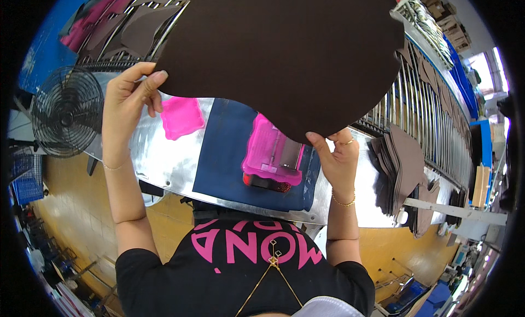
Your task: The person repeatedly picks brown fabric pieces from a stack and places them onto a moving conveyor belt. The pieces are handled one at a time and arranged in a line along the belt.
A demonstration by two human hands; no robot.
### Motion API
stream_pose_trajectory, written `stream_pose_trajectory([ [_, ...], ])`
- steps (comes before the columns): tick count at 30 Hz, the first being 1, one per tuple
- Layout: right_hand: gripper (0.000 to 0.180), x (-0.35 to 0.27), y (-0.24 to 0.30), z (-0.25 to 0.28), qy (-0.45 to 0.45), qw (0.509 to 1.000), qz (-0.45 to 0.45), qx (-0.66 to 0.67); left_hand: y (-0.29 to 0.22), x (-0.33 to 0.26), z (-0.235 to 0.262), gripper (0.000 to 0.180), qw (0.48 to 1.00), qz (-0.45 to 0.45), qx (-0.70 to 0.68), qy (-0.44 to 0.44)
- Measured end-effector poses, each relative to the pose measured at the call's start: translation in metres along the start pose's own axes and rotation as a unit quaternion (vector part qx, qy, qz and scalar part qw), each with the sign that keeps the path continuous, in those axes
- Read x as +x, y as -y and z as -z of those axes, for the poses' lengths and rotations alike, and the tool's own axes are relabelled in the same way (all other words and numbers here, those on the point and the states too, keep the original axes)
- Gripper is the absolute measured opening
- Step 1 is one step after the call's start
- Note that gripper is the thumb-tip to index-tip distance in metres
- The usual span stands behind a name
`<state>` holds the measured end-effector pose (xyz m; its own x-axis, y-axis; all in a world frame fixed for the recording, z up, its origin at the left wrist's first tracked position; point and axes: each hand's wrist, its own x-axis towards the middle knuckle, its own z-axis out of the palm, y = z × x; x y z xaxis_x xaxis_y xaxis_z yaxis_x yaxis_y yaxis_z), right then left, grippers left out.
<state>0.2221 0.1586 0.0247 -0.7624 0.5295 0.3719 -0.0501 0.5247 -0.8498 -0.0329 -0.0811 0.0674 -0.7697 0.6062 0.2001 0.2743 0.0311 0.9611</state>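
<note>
The dark brown sheet [284, 60], big and round-edged, hangs in the air above the far half of the metal worktop [164, 158], held up at two points on its near edge. From where I watch, my left hand [128, 106] pinches that edge with thumb and forefinger, the other fingers curled behind it. My right hand [339, 158] grips the lower edge, thumb on the face that shows, fingers hidden behind the sheet. I judge the step to be lifting and spreading the sheet; the next move seems to call for both grips holding evenly so the floppy material does not fold.

Under the sheet, a navy mat [229, 158] lies mid-worktop reaching its near edge. A bright pink rectangular tray [268, 153] with a grey metal block sits on it. A flat pink piece [181, 117] lies toward the left end. A stack of cut brown pieces [399, 164] lies at the right end. A black wire fan [65, 112] stands off the left end. I can make out no labels or signs on the worktop.
</note>
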Motion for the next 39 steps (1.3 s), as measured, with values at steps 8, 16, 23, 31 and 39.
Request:
stream_pose_trajectory([
  [8, 0.016, -0.016, -0.002, -0.002, 0.007, 0.993, 0.044, -0.113, -0.008, -0.010, 0.010, 0.011, 0.984, -0.053, 0.168, 0.006],
  [16, 0.017, -0.078, -0.050, 0.053, -0.039, 0.987, -0.018, -0.152, 0.008, -0.005, -0.067, 0.011, 0.951, -0.127, 0.221, 0.174],
  [23, 0.014, -0.138, -0.044, 0.110, -0.144, 0.968, -0.177, -0.108, 0.004, -0.005, -0.137, 0.011, 0.919, -0.233, 0.141, 0.283],
  [31, 0.010, -0.167, -0.017, 0.212, -0.152, 0.934, -0.256, -0.200, -0.009, 0.010, -0.212, 0.005, 0.864, -0.365, 0.125, 0.322],
  [39, 0.044, -0.034, 0.039, 0.171, -0.277, 0.891, -0.036, -0.357, -0.094, 0.109, -0.235, 0.021, 0.707, -0.636, 0.307, 0.044],
])
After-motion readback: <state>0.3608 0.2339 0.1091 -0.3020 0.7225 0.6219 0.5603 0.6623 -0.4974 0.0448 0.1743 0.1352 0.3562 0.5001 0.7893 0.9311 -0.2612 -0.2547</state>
